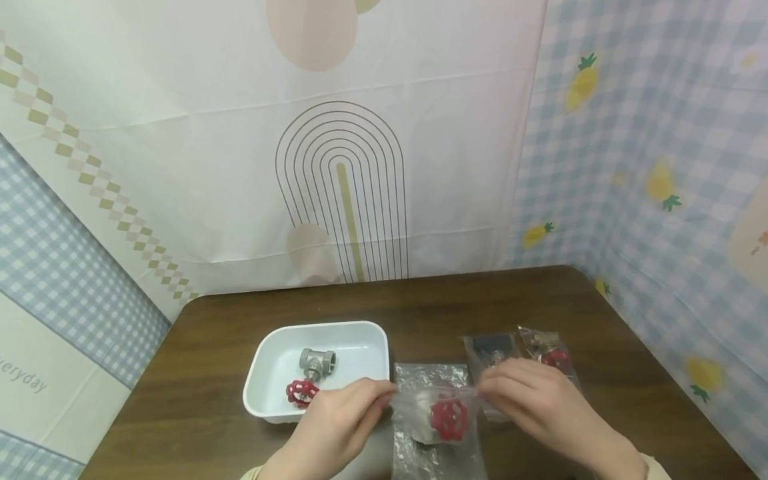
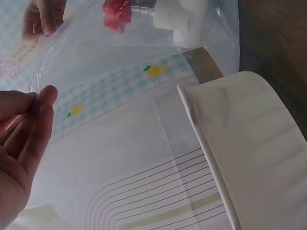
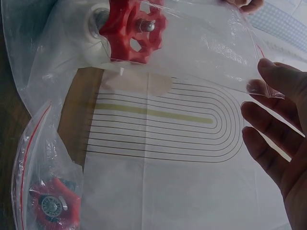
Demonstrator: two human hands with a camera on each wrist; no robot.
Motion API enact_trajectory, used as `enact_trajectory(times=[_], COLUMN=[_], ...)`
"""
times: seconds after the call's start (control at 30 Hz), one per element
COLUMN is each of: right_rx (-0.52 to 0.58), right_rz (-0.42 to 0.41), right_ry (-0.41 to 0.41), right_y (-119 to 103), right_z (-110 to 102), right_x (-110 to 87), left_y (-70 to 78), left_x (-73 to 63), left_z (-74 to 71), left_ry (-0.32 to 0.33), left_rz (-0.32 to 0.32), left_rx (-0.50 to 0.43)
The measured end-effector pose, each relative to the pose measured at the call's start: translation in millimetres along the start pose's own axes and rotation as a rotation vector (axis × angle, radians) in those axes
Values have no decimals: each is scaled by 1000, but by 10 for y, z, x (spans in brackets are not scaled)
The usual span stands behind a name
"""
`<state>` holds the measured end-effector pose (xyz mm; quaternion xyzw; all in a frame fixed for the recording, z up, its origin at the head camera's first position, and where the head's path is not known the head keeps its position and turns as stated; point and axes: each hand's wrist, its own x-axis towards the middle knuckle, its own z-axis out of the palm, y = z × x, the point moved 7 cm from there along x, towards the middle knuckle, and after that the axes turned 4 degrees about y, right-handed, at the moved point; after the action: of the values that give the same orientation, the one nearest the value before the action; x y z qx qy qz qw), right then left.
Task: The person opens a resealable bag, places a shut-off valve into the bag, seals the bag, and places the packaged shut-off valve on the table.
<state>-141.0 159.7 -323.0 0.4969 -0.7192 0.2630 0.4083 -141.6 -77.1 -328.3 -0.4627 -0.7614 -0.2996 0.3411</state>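
Both hands hold a clear zip bag (image 1: 408, 417) by its top corners over the table. Inside it is a valve with a red handwheel (image 1: 449, 419) and a whitish body (image 2: 184, 17). My left hand (image 1: 339, 430) pinches the left corner between thumb and fingers. At the other corner, my right hand (image 1: 540, 407) pinches the edge with thumb and forefinger; its other fingers are spread in the right wrist view. A flat clear bag (image 1: 432, 375) lies on the table beneath the held one.
A white tray (image 1: 255, 393) at the left holds a metal valve (image 1: 315, 362) with a red handwheel. Behind my right hand lie a bag with a dark piece (image 1: 489, 347) and a bag with another red-handled valve (image 1: 555, 358). Patterned cloth (image 1: 456, 167) hangs behind the brown table (image 1: 198, 353).
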Motion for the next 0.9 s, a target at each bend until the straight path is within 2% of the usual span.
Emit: enact_trajectory(times=[0.13,0.33,0.67,0.9], right_rx=[0,-8,-4,48], right_rz=[1,1,33,55], right_ry=[1,-7,-16,-63], right_y=[-18,-29,-26,-59], right_z=[-17,-27,31,130], right_x=[-1,-11,-54,-27], left_y=[65,101,125,145], left_x=[30,43,44,65], left_z=[-21,-16,3,32], left_ry=[50,83,99,109], left_rz=[83,127,127,116], left_rx=[75,96,100,86])
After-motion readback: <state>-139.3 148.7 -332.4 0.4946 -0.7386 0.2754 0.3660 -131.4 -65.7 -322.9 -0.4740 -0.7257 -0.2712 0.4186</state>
